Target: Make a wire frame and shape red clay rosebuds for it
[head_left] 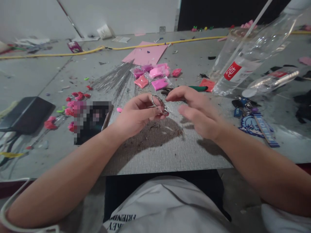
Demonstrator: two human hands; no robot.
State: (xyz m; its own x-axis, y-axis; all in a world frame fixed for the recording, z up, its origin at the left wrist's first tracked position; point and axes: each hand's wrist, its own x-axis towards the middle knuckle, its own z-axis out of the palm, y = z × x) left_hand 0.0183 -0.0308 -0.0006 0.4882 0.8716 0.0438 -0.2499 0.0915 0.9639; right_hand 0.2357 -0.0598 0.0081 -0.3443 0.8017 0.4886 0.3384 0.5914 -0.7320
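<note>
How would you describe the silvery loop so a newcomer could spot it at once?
On the grey table, find the pink sheet, then come nearer to the left hand. It holds the silvery loop: curved round, unlike the straight, thin strands fanned beyond.

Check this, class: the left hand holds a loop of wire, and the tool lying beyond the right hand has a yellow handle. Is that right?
Not quite: the head view shows that the tool has a green handle, not yellow. The rest stands: the left hand holds a loop of wire, and the tool lies beyond the right hand.
</note>
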